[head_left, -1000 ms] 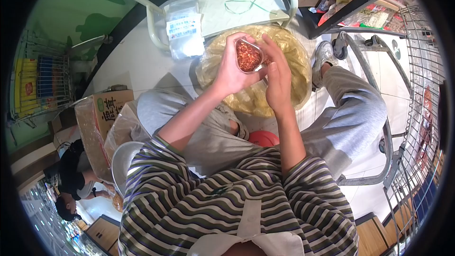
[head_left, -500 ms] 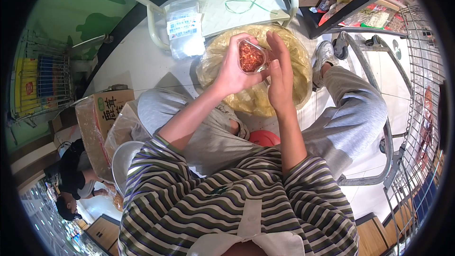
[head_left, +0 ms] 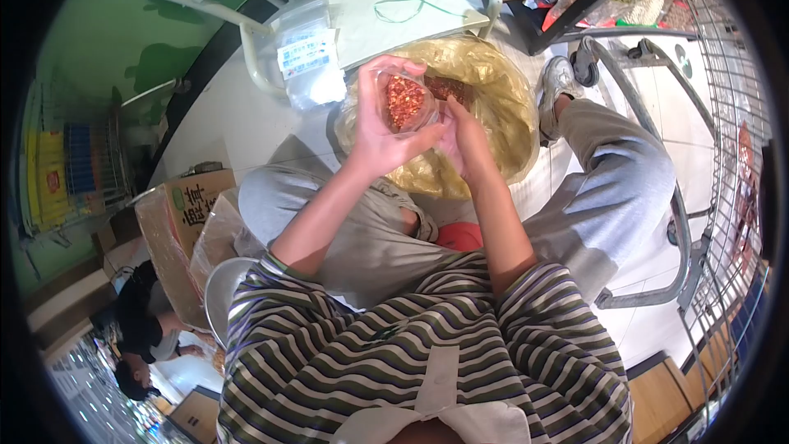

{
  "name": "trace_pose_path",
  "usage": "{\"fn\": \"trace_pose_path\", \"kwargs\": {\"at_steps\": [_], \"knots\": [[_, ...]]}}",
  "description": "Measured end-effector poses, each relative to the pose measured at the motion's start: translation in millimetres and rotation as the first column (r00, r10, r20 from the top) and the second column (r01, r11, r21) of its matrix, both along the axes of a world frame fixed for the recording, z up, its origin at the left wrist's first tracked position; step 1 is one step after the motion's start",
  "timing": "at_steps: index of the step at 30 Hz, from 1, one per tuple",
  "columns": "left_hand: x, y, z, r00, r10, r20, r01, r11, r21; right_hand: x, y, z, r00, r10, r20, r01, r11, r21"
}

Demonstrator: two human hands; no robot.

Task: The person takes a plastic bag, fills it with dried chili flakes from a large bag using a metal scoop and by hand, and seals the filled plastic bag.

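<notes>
1. A seated person in a striped shirt (head_left: 427, 321) leans over a yellow sack (head_left: 501, 127) on a tiled floor, with both bare hands at its mouth.
2. The left hand (head_left: 374, 136) curls around a clear pouch (head_left: 405, 104) of red flakes, gripping it above the sack's left side; the fingers partly cover the pouch, and its clear edges are hard to trace.
3. The right hand (head_left: 462, 141) sits just beside the pouch's lower right, fingers pointing toward the sack's opening. Some of its fingers are hidden, and whether it is spread, closed or holding something cannot be told.
4. Dark red contents (head_left: 449, 89) show inside the sack beyond the hands, in shadow; how full the sack is cannot be told.
5. Behind the sack, a green tie (head_left: 423, 4) lies loose on the pale step (head_left: 374, 37), whose frame runs past the top of the view. Clear bags (head_left: 312, 78) with blue-printed labels hang over its left edge, the print too small to read.
6. Near the person's left knee stand a carton (head_left: 185, 222) and a pale basin (head_left: 222, 296), the basin partly covered by the sleeve. A red object (head_left: 460, 236) shows only in part between the legs.
7. At far left, another person (head_left: 144, 316) is small and sideways; a wire cart (head_left: 723, 148) is cut off at right.
</notes>
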State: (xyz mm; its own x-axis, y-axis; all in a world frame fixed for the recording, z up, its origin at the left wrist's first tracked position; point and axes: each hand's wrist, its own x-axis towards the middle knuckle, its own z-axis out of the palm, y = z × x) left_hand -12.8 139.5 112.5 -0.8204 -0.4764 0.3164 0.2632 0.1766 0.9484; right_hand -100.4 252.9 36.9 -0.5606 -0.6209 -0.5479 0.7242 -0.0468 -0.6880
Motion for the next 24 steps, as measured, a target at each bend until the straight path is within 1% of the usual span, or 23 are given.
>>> {"fn": "trace_pose_path", "kwargs": {"at_steps": [1, 2, 3, 5, 6, 7, 9, 10, 11, 13, 14, 15, 17, 20, 21, 23, 24], "knots": [[2, 1, 2, 1.000, -0.024, 0.010, 0.024, 0.998, 0.053, 0, -1, -3, 0.955, 0.016, 0.295, 0.028, 0.989, -0.147], [3, 2, 0, 0.997, -0.073, -0.035, 0.075, 0.994, 0.083, 0, -3, -7, 0.950, 0.002, 0.311, 0.055, 0.983, -0.177], [4, 2, -1, 0.995, -0.094, -0.029, 0.096, 0.992, 0.085, 2, -4, -2, 0.948, -0.018, 0.316, 0.077, 0.981, -0.175], [6, 2, -1, 0.990, -0.129, -0.059, 0.129, 0.992, -0.008, 5, -7, 15, 0.972, -0.074, 0.225, 0.110, 0.982, -0.153], [5, 4, 2, 0.990, -0.122, -0.064, 0.122, 0.993, -0.002, 6, -7, 16, 0.949, -0.072, 0.306, 0.133, 0.974, -0.184], [7, 4, 1, 0.988, -0.142, -0.058, 0.142, 0.990, -0.004, 8, -8, 12, 0.946, -0.090, 0.312, 0.154, 0.971, -0.185], [11, 2, -1, 0.993, -0.116, -0.018, 0.115, 0.993, -0.027, 14, -13, 5, 0.969, -0.079, 0.234, 0.145, 0.949, -0.280], [11, 4, 0, 0.993, -0.115, -0.021, 0.114, 0.993, -0.033, 17, -13, 9, 0.977, -0.116, 0.177, 0.156, 0.959, -0.235], [11, 7, 2, 0.992, -0.128, -0.013, 0.127, 0.991, -0.034, 20, -14, 5, 0.974, -0.128, 0.185, 0.170, 0.957, -0.236], [10, 11, 5, 0.994, -0.072, -0.084, 0.071, 0.997, -0.008, 25, -15, -4, 0.976, -0.134, 0.173, 0.176, 0.951, -0.254], [10, 10, 5, 0.990, -0.088, -0.108, 0.087, 0.996, -0.018, 26, -17, -7, 0.973, -0.142, 0.180, 0.186, 0.949, -0.255], [9, 10, 5, 0.990, -0.095, -0.101, 0.093, 0.995, -0.019, 29, -19, -6, 0.964, -0.177, 0.200, 0.228, 0.935, -0.270], [6, 10, 5, 0.986, -0.053, -0.157, 0.059, 0.998, 0.034, 33, -24, -5, 0.939, -0.245, 0.242, 0.312, 0.902, -0.298], [5, 9, 6, 0.984, -0.070, -0.167, 0.067, 0.997, -0.026, 35, -28, 9, 0.911, -0.266, 0.316, 0.367, 0.872, -0.325], [3, 8, 6, 0.984, -0.075, -0.164, 0.071, 0.997, -0.029, 35, -28, 3, 0.909, -0.268, 0.319, 0.371, 0.869, -0.326], [1, 7, 9, 0.984, -0.065, -0.165, 0.063, 0.998, -0.015, 35, -27, -8, 0.943, -0.239, 0.233, 0.310, 0.886, -0.345], [0, 8, 9, 0.985, -0.067, -0.161, 0.065, 0.998, -0.015, 33, -27, -8, 0.941, -0.241, 0.237, 0.313, 0.885, -0.343]]}}
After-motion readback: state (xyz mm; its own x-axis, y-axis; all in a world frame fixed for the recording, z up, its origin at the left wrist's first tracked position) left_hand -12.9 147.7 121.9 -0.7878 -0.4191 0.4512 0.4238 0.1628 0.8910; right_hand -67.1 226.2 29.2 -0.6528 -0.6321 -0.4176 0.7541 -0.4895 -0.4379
